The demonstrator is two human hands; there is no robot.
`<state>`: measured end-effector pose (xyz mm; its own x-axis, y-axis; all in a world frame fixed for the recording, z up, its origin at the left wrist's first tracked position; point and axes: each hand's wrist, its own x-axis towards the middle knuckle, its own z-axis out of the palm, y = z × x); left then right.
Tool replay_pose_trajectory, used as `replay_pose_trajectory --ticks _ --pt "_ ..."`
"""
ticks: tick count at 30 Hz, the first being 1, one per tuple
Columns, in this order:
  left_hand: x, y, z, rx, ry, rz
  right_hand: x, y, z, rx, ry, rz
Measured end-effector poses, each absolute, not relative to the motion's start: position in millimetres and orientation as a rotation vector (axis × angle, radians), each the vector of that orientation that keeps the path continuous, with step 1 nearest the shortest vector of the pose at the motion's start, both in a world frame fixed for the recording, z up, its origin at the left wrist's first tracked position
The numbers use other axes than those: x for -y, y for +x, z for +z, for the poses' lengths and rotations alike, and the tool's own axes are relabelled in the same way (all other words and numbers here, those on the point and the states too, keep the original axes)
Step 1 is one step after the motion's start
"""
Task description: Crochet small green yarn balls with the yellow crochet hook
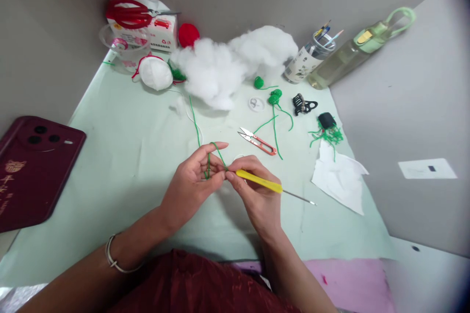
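Green yarn (pixel 219 154) loops over the raised index finger of my left hand (pixel 191 176), whose thumb pinches close to the tip of my right hand's thumb. My right hand (pixel 259 193) is closed on a crochet hook with a yellow handle (pixel 259 180); its metal shaft sticks out to the right. The working end of the hook and any small piece of crochet are hidden between the fingertips. From my left hand the yarn runs back toward a white ball of yarn (pixel 155 73) and white stuffing (pixel 216 71).
Small red snips (pixel 259 142) lie just beyond my hands. Green crocheted pieces (pixel 274 97), a black hair clip (pixel 304 104) and white paper (pixel 338 176) are to the right. Behind stand a pen jar (pixel 304 61) and bottle (pixel 341 54). A dark red phone (pixel 40 171) is at left.
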<state>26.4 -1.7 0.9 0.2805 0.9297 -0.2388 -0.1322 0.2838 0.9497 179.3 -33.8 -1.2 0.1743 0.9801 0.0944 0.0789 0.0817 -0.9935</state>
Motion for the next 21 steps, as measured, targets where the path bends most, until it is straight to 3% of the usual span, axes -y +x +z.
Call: replay_pose_trajectory --ticks 8,16,21 --pt "-1.7 21.8 4.3 -0.978 1.093 0.870 27.4 184.2 -5.7 0.772 -1.121 1.426" --pt "-5.7 17.9 2.7 -0.889 1.017 0.826 29.9 185.0 -8.2 0.815 -1.169 1.349" --pt "-6.9 17.9 0.5 -0.867 0.972 0.849 25.3 184.3 -4.8 0.665 -1.106 1.473"
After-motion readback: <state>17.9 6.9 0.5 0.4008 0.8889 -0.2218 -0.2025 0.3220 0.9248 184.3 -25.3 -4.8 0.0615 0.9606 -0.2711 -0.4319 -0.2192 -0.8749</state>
